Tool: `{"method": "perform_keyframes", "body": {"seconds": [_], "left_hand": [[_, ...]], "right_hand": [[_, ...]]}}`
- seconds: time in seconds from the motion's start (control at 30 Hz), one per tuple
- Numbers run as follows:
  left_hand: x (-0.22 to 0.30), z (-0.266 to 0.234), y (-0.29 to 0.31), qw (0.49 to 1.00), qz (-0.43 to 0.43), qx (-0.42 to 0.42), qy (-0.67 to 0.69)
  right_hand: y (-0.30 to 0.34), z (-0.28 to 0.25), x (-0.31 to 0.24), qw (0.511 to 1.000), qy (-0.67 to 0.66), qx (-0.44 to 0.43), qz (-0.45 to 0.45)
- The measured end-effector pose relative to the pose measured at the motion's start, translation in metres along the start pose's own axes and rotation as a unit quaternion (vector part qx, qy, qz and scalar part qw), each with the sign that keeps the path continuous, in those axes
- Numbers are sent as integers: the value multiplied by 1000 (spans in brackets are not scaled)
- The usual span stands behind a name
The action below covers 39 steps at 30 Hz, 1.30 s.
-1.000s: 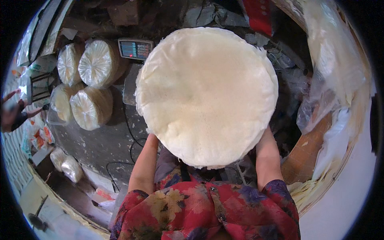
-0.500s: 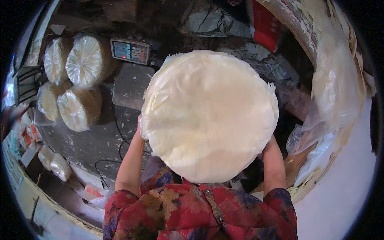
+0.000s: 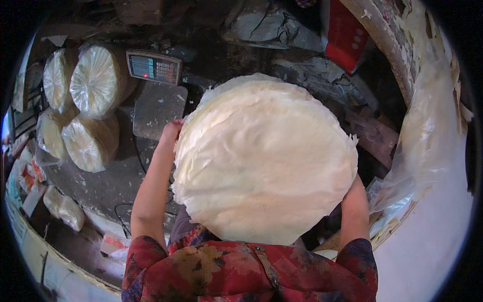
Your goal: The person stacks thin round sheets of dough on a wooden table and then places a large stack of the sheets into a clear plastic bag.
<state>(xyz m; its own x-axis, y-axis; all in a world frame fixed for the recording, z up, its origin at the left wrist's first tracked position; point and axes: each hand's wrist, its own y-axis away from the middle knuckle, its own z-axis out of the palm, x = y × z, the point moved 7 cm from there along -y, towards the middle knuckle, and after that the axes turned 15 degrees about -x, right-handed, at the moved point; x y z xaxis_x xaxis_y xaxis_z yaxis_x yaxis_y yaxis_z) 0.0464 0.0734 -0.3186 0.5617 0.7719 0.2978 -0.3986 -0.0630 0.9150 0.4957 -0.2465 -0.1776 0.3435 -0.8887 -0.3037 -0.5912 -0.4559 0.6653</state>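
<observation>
A thick stack of round, thin, cream-coloured sheets (image 3: pixel 266 161) is held up in front of my chest, its edges ragged and flaking. My left hand (image 3: pixel 174 130) grips its left edge, with only the back of the hand and part of the fingers showing. Underneath the right edge is my right hand (image 3: pixel 349 194), mostly covered by the stack; its fingers are hidden, though the arm bears against the load. The sheets look like dried, papery wrappers, but their exact kind is unclear.
A digital scale (image 3: pixel 154 67) with a flat platform (image 3: pixel 161 109) stands beyond my left hand. Several plastic-wrapped round stacks (image 3: pixel 95 80) sit further left. Smaller clear bags (image 3: pixel 63 207) lie lower left. At right are a clear plastic sheet (image 3: pixel 427 131) and a red container (image 3: pixel 346 38).
The stack has come slightly lower and to the right, and its far edge now shows more loose layers. My left hand has moved up along the left edge and shows more.
</observation>
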Motion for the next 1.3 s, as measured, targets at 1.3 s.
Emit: {"method": "perform_keyframes", "body": {"seconds": [1.3], "left_hand": [[181, 110, 118, 797, 408, 112, -431]], "right_hand": [[9, -80, -115, 994, -34, 54, -90]]}}
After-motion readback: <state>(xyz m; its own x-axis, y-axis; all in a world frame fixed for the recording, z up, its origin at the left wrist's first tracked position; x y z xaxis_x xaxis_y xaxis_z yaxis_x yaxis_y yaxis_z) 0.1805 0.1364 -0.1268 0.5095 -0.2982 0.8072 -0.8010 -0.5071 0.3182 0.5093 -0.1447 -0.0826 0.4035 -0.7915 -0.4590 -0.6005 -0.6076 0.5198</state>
